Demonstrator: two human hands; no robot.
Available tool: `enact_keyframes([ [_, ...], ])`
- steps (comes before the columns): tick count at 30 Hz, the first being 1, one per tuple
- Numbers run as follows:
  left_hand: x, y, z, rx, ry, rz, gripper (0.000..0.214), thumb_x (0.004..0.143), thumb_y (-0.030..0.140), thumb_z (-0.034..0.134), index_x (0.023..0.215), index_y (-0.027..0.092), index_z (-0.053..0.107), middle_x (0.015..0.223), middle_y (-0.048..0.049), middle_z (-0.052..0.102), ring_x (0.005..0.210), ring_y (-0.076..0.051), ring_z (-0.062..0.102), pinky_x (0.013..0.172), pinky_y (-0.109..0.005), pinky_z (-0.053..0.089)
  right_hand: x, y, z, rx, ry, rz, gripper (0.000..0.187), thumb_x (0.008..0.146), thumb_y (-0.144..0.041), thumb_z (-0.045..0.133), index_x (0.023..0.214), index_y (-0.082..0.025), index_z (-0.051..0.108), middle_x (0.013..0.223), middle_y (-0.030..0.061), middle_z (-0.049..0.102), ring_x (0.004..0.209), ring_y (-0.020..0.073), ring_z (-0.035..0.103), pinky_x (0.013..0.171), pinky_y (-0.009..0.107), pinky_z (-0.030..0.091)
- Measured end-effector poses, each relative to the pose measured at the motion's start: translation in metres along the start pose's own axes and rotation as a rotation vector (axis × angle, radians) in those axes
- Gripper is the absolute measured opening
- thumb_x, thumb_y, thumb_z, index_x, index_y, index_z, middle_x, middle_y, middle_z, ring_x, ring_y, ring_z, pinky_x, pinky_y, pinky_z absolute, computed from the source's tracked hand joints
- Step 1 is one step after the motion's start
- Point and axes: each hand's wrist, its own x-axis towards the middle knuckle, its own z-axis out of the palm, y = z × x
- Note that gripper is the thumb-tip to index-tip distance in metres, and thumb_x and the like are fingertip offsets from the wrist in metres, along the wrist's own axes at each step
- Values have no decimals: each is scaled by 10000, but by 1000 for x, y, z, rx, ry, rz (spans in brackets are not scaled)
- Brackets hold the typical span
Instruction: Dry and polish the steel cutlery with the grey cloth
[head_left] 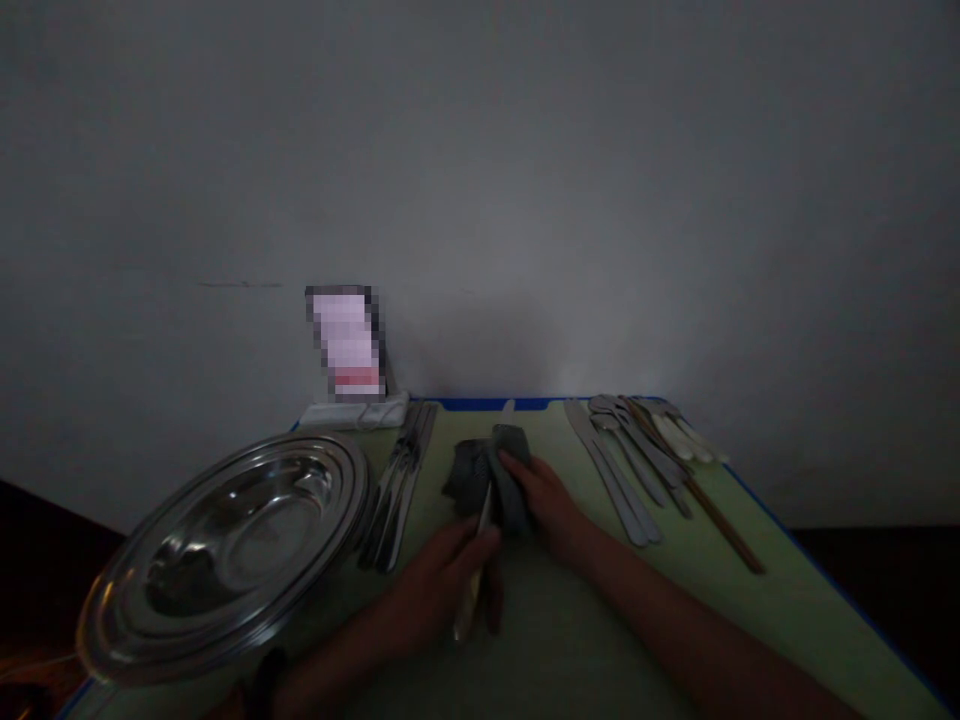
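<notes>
My left hand (442, 575) is closed round the handle of a table knife (485, 510), which points away from me over the middle of the table. A dark grey cloth (510, 480) is wrapped about the blade, and the rounded tip shows beyond it. My right hand (546, 500) grips the cloth around the blade, thumb on top. Part of the cloth hangs loose to the left. Left of my hands lies a bunch of metal cutlery (401, 490). To the right are table knives (611, 475) lying side by side, with metal spoons (630, 460) beside them.
Large shiny steel dishes (341, 490), stacked, fill the table's left side. A blurred-out phone (345, 345) leans upright near a white object (319, 413) at the back left. Brown chopsticks (724, 520) and white-handled cutlery (682, 440) lie far right. A grey wall (480, 200) rises behind the blue-edged table.
</notes>
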Motion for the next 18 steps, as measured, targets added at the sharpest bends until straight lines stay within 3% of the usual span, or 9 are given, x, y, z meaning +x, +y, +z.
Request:
enact_keyframes([
  [3,2,-4,-1,-194,-44,-2,377,868,506,345,746,184,500,547,11,582,485,-124,496,475,-214,374,4,-2,0,295,-14,136,324,641,-424,663,836,-165,650,750,38,696,793,198,639,731,311,476],
  [5,1,-3,0,-178,-75,3,378,871,497,343,717,183,484,495,29,534,442,-111,457,455,-211,362,4,-4,0,353,-65,147,333,636,-417,667,844,-157,650,742,44,696,779,197,642,724,310,478],
  [8,-1,3,3,-5,-24,17,336,858,478,400,738,180,500,551,35,521,550,-123,502,559,-220,409,1,-4,-1,227,-138,71,339,628,-413,680,836,-146,659,728,47,694,728,199,643,701,315,475],
  [11,0,5,6,95,45,23,301,839,460,423,822,175,519,734,-2,573,745,-170,545,666,-254,430,-3,0,-4,45,-169,-6,314,611,-380,700,818,-147,667,743,34,692,701,191,631,690,309,464],
  [18,1,10,5,300,7,67,250,850,345,382,881,155,542,859,-36,611,808,-185,559,740,-272,431,-4,1,-1,-23,100,63,372,631,-499,648,794,-165,655,739,17,678,720,181,613,681,290,454],
])
